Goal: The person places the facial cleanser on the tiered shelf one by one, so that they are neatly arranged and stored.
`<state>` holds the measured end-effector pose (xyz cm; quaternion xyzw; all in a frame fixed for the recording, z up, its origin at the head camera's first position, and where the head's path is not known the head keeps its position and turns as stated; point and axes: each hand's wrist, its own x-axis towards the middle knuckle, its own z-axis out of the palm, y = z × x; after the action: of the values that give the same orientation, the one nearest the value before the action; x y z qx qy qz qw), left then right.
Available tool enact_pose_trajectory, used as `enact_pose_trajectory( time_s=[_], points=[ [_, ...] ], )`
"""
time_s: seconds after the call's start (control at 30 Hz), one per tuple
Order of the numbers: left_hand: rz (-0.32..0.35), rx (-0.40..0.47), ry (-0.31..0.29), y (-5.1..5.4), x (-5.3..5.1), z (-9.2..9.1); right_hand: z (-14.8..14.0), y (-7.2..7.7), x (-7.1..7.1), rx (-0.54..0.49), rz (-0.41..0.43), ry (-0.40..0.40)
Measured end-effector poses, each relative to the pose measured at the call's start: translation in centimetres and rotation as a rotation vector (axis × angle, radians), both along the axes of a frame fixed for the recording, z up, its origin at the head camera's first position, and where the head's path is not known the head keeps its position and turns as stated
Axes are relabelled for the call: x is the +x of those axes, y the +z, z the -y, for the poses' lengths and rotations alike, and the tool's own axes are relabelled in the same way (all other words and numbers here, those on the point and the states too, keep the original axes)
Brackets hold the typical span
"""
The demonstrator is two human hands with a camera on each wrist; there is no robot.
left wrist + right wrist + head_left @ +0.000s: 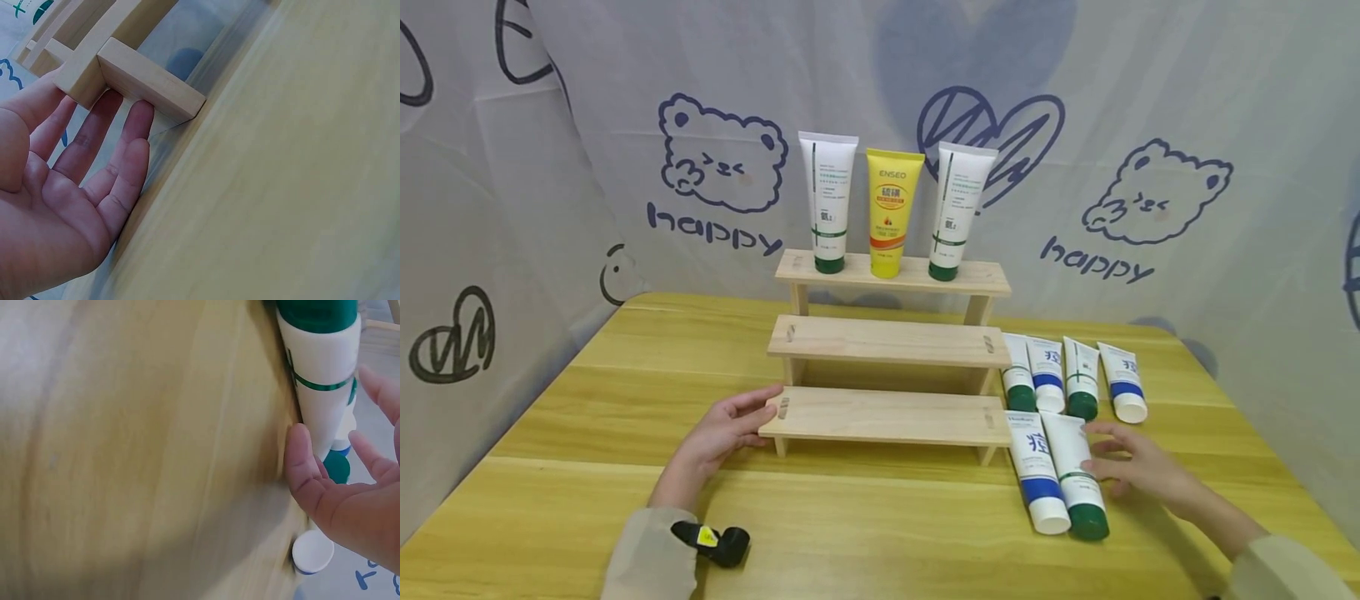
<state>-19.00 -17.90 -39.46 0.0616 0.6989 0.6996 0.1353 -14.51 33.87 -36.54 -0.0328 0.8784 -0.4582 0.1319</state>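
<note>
A three-step wooden display stand point(887, 414) rests on the table. My left hand point(733, 425) holds the left end of its lowest step; the left wrist view shows fingers point(87, 140) against the board's underside and leg. Beside the stand's right end, my right hand point(1142, 467) is spread at a white tube with a green cap point(1075, 467). In the right wrist view, the thumb point(300, 447) is by the tube's side and the other fingers stand apart from it. A white tube with a blue band point(1036, 475) lies alongside.
On the top step stand a yellow tube point(891, 212), a left white-and-green tube point(830, 200) and a right white-and-green tube point(960, 208), all cap down. Several more tubes point(1081, 379) lie behind my right hand. A printed cloth point(850, 75) hangs behind the table point(587, 417).
</note>
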Motion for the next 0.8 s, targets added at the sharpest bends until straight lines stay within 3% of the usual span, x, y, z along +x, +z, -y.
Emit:
enact_pose_trajectory(
  time_s=[0.4, 0.63, 0.8],
  points=[
    [0.0, -0.003, 0.0, 0.04, -0.05, -0.1, 0.2, -0.05, -0.62, -0.006, 0.117, 0.025],
    [-0.001, -0.005, 0.0, 0.23, 0.18, -0.05, 0.64, -0.13, -0.79, -0.081, 0.171, 0.037],
    [-0.004, -0.008, -0.004, 0.32, 0.24, 0.04, 0.75, -0.15, -0.77, -0.087, 0.2, 0.003]
  ],
)
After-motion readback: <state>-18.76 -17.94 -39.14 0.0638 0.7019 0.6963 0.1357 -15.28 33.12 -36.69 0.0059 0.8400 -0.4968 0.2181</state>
